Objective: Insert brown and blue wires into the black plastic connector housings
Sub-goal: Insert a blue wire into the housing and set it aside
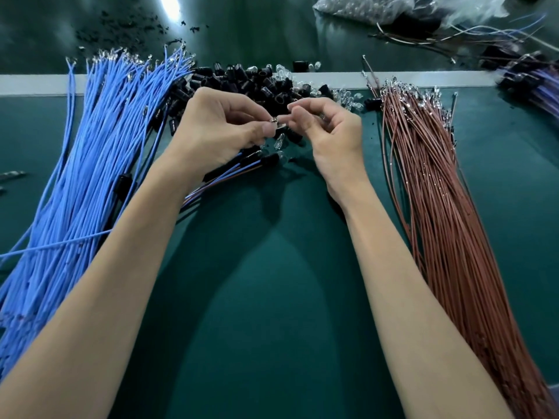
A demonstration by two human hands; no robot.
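A thick bundle of blue wires (90, 152) lies on the left of the green mat, a bundle of brown wires (438, 207) on the right. Between them at the back sits a heap of black connector housings (251, 83) mixed with small clear bulbs (348, 96). My left hand (217, 128) and my right hand (329, 131) meet above the mat, fingers curled, both pinching one small part with a metal end (276, 122); what it is I cannot make out. Under my left hand lie finished housings with blue and brown wires (239, 167).
A pale strip (36, 84) crosses the table behind the piles. Far right lie more wired housings (532, 83) and loose wires (453, 37). A clear plastic bag (378, 7) sits at the back. Black scraps (121, 28) scatter at the back left.
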